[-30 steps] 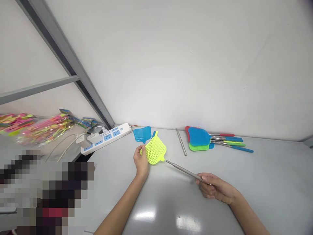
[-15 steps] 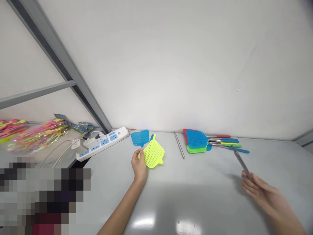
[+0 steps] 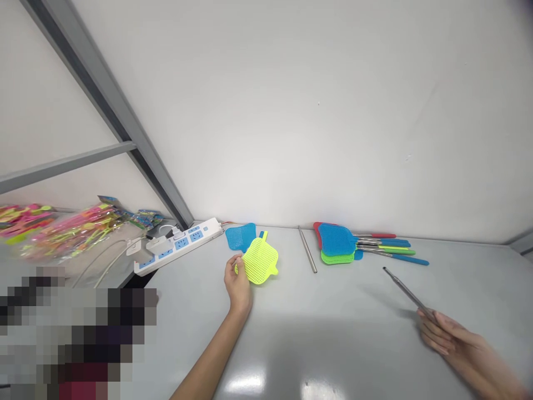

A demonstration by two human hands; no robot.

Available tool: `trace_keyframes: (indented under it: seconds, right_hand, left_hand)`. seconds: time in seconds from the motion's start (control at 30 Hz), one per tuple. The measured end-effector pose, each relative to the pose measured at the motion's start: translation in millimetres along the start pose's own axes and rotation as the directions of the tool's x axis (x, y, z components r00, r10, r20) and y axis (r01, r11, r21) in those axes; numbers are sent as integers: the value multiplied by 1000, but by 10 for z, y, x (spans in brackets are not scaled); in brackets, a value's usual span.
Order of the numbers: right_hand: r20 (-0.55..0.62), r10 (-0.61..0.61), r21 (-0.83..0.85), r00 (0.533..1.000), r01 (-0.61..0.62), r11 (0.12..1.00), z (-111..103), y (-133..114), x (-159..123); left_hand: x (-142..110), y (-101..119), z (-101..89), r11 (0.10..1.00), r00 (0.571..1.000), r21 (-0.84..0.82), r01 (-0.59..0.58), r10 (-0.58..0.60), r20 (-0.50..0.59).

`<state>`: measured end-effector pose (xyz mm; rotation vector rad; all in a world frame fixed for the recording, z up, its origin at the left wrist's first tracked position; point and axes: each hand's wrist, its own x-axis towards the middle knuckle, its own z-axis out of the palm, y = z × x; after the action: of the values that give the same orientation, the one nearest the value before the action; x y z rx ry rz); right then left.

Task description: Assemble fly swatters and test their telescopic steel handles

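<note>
Between thumb and fingers, my left hand (image 3: 238,283) pinches a yellow fly swatter head (image 3: 259,262) by its edge, its short stem pointing right. Behind it a blue swatter head (image 3: 240,238) lies near the wall, and a yellow stick-like end (image 3: 265,235) shows beside a small blue piece. My right hand (image 3: 441,333) is closed around a metal rod (image 3: 408,293), held tilted above the table with its tip up and to the left. Another metal rod (image 3: 308,250) lies on the table. To its right is a pile of swatters (image 3: 338,241) with metal shafts and coloured handles.
A white power strip (image 3: 179,247) with plugs and cables lies at the left table edge. Beyond it are bagged colourful items (image 3: 79,228). A grey metal frame post (image 3: 137,133) stands at the left, and a pale wall (image 3: 316,139) closes off the back.
My right hand has moved a little right and down with the rod, whose tip now sits lower and farther left. My left hand stays nearly still with the yellow swatter head.
</note>
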<state>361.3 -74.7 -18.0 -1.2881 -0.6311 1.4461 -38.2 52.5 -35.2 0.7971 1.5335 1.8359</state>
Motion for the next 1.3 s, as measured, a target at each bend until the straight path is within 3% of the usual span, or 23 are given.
trace_keyframes:
  seconds: [0.13, 0.53, 0.87, 1.17, 1.3]
  right_hand:
    - [106, 117, 52, 987, -123, 991, 86, 11, 70]
    - [204, 156, -44, 966, -151, 988, 309, 24, 217]
    - [319, 199, -148, 927, -158, 976, 709, -3, 289]
    - [404, 247, -172, 881, -192, 966, 1091, 40, 385]
    - [406, 252, -157, 879, -204, 966, 1165, 45, 416]
  left_hand:
    - [-4, -4, -4, 1000, 999, 1, 3, -3, -33]
    - [32, -58, -26, 998, 997, -16, 63, -64, -50]
    - [11, -38, -19, 983, 989, -104, 149, -148, 13]
    - [11, -33, -21, 990, 993, -80, 114, -114, 4]
    - [3, -36, -21, 988, 992, -84, 128, -127, 12]
